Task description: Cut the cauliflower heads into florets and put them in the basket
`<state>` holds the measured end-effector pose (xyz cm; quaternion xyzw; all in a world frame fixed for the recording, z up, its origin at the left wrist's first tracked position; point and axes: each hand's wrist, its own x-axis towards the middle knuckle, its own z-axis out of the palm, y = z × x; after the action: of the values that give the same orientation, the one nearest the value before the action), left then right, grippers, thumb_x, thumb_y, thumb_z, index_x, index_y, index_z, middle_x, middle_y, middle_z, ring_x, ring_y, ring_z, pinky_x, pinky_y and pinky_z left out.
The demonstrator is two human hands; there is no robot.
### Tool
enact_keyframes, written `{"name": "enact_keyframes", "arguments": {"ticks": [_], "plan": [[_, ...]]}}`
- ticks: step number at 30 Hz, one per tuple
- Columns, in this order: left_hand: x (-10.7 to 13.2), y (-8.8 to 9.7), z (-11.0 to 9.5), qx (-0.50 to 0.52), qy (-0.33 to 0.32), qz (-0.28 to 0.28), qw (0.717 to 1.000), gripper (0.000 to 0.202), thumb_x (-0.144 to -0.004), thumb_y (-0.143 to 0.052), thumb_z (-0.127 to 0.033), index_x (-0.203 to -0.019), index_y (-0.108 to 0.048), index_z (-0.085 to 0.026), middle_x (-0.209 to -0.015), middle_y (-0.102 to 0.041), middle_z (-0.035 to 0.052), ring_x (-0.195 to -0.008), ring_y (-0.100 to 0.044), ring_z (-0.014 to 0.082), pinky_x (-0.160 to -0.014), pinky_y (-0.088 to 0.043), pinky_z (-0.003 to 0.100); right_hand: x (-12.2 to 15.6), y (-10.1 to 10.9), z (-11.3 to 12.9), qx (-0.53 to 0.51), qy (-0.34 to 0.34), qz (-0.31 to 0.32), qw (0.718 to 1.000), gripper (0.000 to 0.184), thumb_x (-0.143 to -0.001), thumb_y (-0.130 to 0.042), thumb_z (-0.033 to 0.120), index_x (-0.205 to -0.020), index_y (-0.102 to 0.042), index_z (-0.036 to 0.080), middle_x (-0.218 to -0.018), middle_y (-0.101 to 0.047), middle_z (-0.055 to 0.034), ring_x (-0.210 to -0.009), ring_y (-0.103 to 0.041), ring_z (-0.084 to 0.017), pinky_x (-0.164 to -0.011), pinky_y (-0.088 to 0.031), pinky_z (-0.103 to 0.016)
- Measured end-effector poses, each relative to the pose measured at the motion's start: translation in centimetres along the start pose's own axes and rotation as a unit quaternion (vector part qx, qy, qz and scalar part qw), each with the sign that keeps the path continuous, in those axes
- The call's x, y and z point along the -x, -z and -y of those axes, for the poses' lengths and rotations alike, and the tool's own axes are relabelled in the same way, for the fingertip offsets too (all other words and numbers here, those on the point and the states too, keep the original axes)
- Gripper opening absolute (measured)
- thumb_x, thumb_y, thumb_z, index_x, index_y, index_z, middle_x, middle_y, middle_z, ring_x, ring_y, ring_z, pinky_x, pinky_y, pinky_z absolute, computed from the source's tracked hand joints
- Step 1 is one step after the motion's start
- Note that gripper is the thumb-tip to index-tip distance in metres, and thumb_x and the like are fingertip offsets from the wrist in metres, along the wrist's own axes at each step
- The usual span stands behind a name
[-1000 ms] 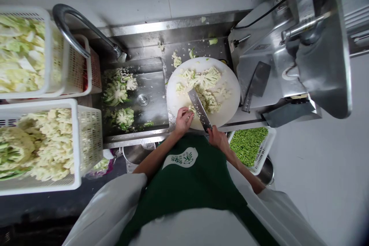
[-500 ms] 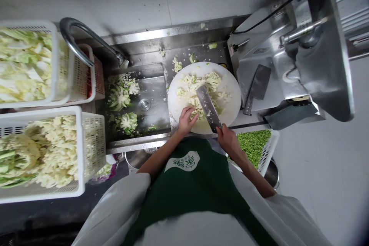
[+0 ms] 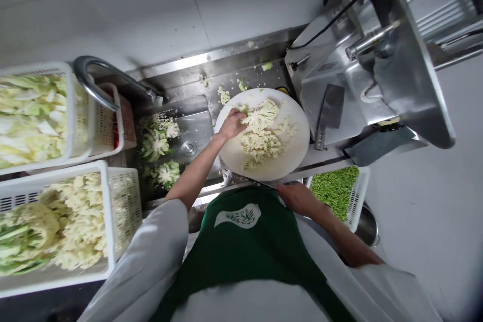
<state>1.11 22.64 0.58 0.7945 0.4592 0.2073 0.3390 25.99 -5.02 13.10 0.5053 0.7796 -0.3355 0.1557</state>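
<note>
At the left side of the round white cutting board (image 3: 298, 153), my left hand (image 3: 233, 124) has its fingers closed at the edge of a large cauliflower piece (image 3: 264, 114), which shows its cut, branching face. Smaller cauliflower florets (image 3: 262, 145) are heaped just below it on the board. My right hand (image 3: 298, 197) grips the handle of a cleaver (image 3: 260, 182) at the board's near edge, close to my apron. The blade is turned nearly edge-on, so only a thin line of it shows.
Left of the board, a sink (image 3: 196, 126) holds cauliflower leaves and cores (image 3: 155, 147) under a curved faucet (image 3: 94, 68). White baskets of cauliflower (image 3: 109, 221) and cabbage (image 3: 70, 110) stand farther left. A second cleaver (image 3: 332, 108) lies on the slicing machine (image 3: 407, 75) at right, above chopped greens (image 3: 335, 191).
My left hand has moved up and taken hold of the large cauliflower piece. My right hand has drawn the cleaver off the florets to the board's near edge, turning the blade edge-on.
</note>
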Motion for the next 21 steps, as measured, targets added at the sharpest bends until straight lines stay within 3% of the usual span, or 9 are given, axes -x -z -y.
{"name": "enact_keyframes", "arguments": {"ticks": [2, 4, 7, 9, 12, 15, 18, 21], "plan": [[-0.3, 0.3, -0.5, -0.012, 0.008, -0.022, 1.000, 0.025, -0.077, -0.079, -0.026, -0.098, -0.072, -0.015, -0.107, -0.061, 0.0098, -0.092, -0.061, 0.0235, -0.095, -0.054, 0.041, -1.3, -0.1, 0.6, 0.015, 0.002, 0.014, 1.000, 0.026, -0.108, -0.040, 0.029, -0.113, -0.063, 0.018, -0.086, -0.076, -0.0110, -0.076, -0.070, -0.024, -0.065, -0.035, -0.028], [-1.1, 1.0, -0.6, -0.022, 0.016, -0.078, 0.997, 0.019, -0.079, -0.074, -0.024, -0.096, -0.070, -0.016, -0.101, -0.063, 0.0094, -0.094, -0.061, 0.0257, -0.097, -0.053, 0.043, -2.4, -0.2, 0.9, 0.030, -0.005, 0.025, 0.999, 0.027, -0.108, -0.040, 0.030, -0.117, -0.062, 0.018, -0.088, -0.077, -0.0116, -0.078, -0.072, -0.026, -0.066, -0.037, -0.029], [-2.7, 2.2, 0.4, -0.011, 0.002, -0.137, 0.990, 0.031, -0.078, -0.068, -0.015, -0.108, -0.070, -0.015, -0.111, -0.065, 0.0106, -0.109, -0.061, 0.0282, -0.107, -0.048, 0.046, -3.1, -0.3, 1.0, 0.037, -0.019, 0.035, 0.999, 0.028, -0.108, -0.039, 0.032, -0.118, -0.062, 0.019, -0.091, -0.077, -0.0117, -0.081, -0.073, -0.026, -0.066, -0.038, -0.029], [-3.7, 2.7, 1.5, 0.012, -0.020, -0.089, 0.996, 0.044, -0.073, -0.068, -0.012, -0.117, -0.070, -0.016, -0.118, -0.065, 0.0102, -0.112, -0.061, 0.0272, -0.107, -0.049, 0.043, -3.1, -0.5, 0.8, 0.036, -0.027, 0.035, 0.998, 0.028, -0.108, -0.039, 0.033, -0.118, -0.062, 0.019, -0.092, -0.077, -0.0119, -0.083, -0.073, -0.026, -0.067, -0.039, -0.029], [-3.9, 2.8, 3.1, 0.050, -0.005, -0.015, 0.999, 0.037, -0.075, -0.068, -0.015, -0.112, -0.072, -0.016, -0.108, -0.069, 0.0081, -0.089, -0.065, 0.0199, -0.090, -0.056, 0.035, -2.7, -1.0, 0.3, 0.028, -0.030, 0.029, 0.999, 0.028, -0.108, -0.039, 0.032, -0.118, -0.062, 0.018, -0.091, -0.077, -0.0127, -0.084, -0.073, -0.026, -0.069, -0.040, -0.029], [-2.3, 3.2, 3.9, 0.095, 0.038, -0.076, 0.992, 0.026, -0.080, -0.070, -0.024, -0.104, -0.072, -0.017, -0.104, -0.069, 0.0073, -0.072, -0.060, 0.0133, -0.074, -0.055, 0.028, -2.1, -1.7, -0.4, 0.010, -0.024, 0.015, 1.000, 0.030, -0.108, -0.040, 0.030, -0.123, -0.061, 0.017, -0.093, -0.078, -0.0133, -0.086, -0.073, -0.026, -0.070, -0.041, -0.030], [1.2, 4.5, 4.0, 0.143, 0.056, -0.168, 0.974, 0.038, -0.080, -0.075, -0.032, -0.115, -0.067, -0.020, -0.112, -0.067, 0.0080, -0.084, -0.063, 0.0152, -0.071, -0.055, 0.026, -1.8, -2.2, -0.8, 0.007, -0.024, 0.008, 1.000, 0.033, -0.109, -0.036, 0.029, -0.126, -0.061, 0.015, -0.093, -0.078, -0.0134, -0.087, -0.074, -0.027, -0.069, -0.041, -0.030], [6.2, 5.8, 3.6, 0.163, 0.067, -0.245, 0.953, 0.053, -0.081, -0.077, -0.038, -0.128, -0.057, -0.024, -0.120, -0.063, 0.0090, -0.099, -0.065, 0.0196, -0.072, -0.057, 0.027, -2.1, -2.3, -0.6, 0.010, -0.033, 0.025, 0.999, 0.033, -0.110, -0.034, 0.031, -0.122, -0.061, 0.016, -0.093, -0.078, -0.0134, -0.086, -0.075, -0.028, -0.068, -0.040, -0.030]]}}
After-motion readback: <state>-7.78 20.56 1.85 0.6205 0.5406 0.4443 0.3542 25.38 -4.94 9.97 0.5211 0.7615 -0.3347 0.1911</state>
